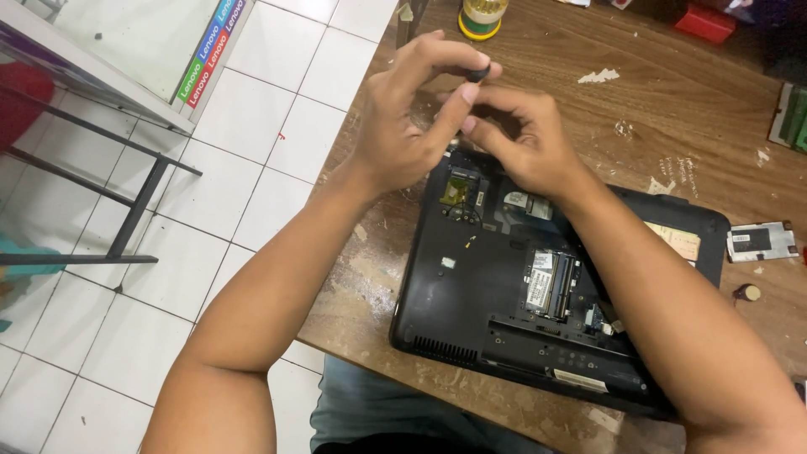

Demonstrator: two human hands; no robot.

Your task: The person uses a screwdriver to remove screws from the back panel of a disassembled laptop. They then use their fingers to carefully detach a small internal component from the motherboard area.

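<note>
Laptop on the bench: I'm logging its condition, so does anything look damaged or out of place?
The black laptop lies upside down with its bottom covers off, exposing a memory module and circuit boards. The wooden table beneath is scuffed and flecked with white scraps. The left hand pinches a small black part.

Far side of laptop [471, 311]: both hands crowd it, left hand [403, 126] and right hand [521, 143] touching at the fingertips around a small black part [478, 74].
Beyond them: bare wooden table [572, 101], open up to a solder spool [482, 17] and a red box [704, 23].
Right flank: metal cover plate [761, 242] and small round cap [748, 292] near the laptop; narrow passage between.
Left: table edge, then open tiled floor [252, 168].
</note>
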